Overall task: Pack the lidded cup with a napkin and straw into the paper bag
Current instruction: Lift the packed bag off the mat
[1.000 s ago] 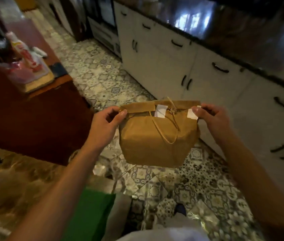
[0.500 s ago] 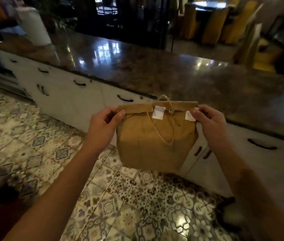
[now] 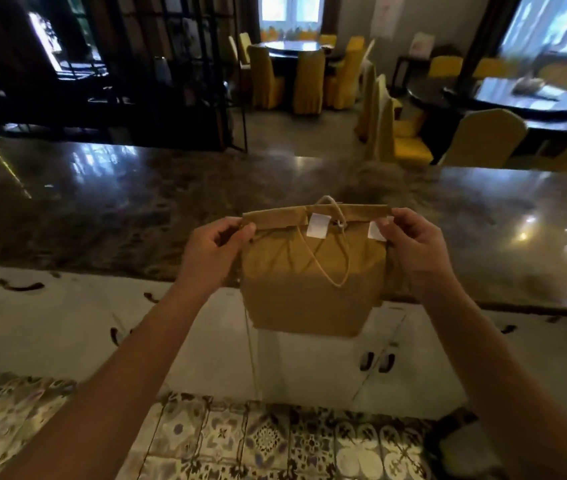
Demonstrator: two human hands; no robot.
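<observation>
A brown paper bag [image 3: 310, 292] hangs in the air in front of me, its top folded over and held down by white stickers, with a thin cord handle draped down its front. My left hand [image 3: 211, 252] pinches the folded top at its left corner. My right hand [image 3: 415, 244] pinches the right corner, beside one sticker. The bag is held level with the near edge of the counter. The cup, napkin and straw are not visible; the closed bag hides whatever is inside.
A long dark polished stone counter [image 3: 102, 209] runs across in front of me, with white cabinet doors [image 3: 67, 327] and dark handles beneath it. Patterned floor tiles [image 3: 240, 441] lie below. Beyond the counter are dining tables and yellow-covered chairs [image 3: 483, 136].
My view has swung from the floor and cabinets up to face the counter and dining room. Both hands keep the same grip, and the bag now sits higher, level with the counter edge.
</observation>
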